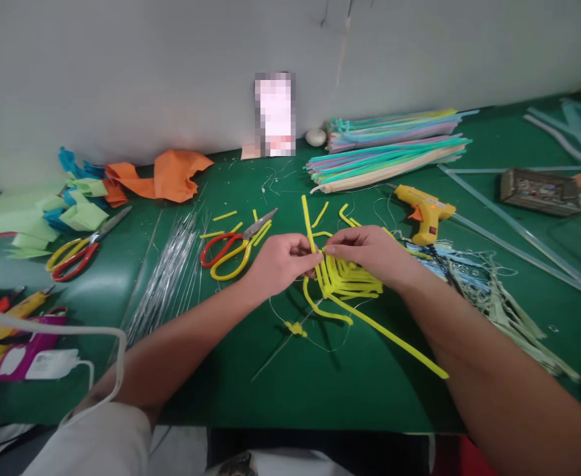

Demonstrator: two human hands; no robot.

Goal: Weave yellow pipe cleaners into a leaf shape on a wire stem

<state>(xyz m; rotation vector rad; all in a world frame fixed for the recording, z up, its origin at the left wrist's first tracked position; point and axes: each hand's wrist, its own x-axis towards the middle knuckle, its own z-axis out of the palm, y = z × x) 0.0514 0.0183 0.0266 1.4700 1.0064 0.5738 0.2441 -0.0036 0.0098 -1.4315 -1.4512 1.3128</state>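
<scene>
Both hands meet over a yellow pipe cleaner shape (352, 281), built of nested bent rows with long loose ends. My left hand (290, 261) pinches a yellow pipe cleaner (307, 215) whose end points up past the fingers. On the shape's upper edge, my right hand (364, 251) is closed with thumb and forefinger together, gripping its yellow strands. One long strand (394, 337) sticks out to the lower right. Below, a thin wire (275, 357) and a small yellow knot (296, 328) show. Left of my hands lie red-and-yellow scissors (235, 248) among short yellow cuttings.
A yellow glue gun (425, 211) lies to the right, near bundled pipe cleaners (389, 162). Metal wires (168, 271) and second scissors (79, 254) are at left. A phone (275, 116) leans on the wall. A white cable (116, 330) crosses my left forearm.
</scene>
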